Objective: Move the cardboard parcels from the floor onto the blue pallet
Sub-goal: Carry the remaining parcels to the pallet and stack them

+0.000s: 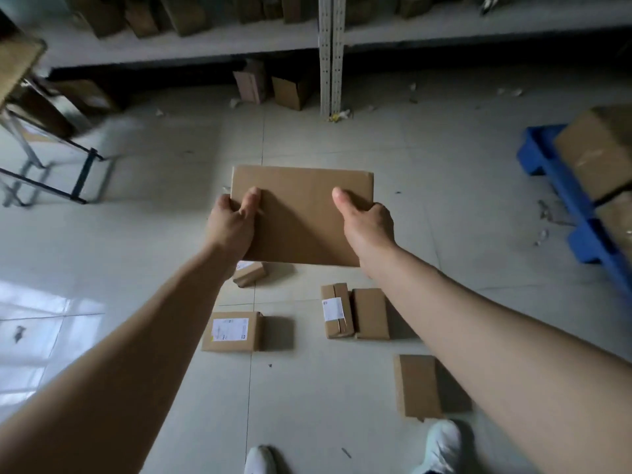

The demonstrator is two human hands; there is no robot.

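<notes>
Left grip [231, 227] at parcel [301, 206] left edge; right grip [367, 229] at right edge

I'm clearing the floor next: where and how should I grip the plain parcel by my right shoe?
The parcel lies flat and narrow, nothing against either long side: likely come from above, pinching its long edges at mid-length.
</notes>
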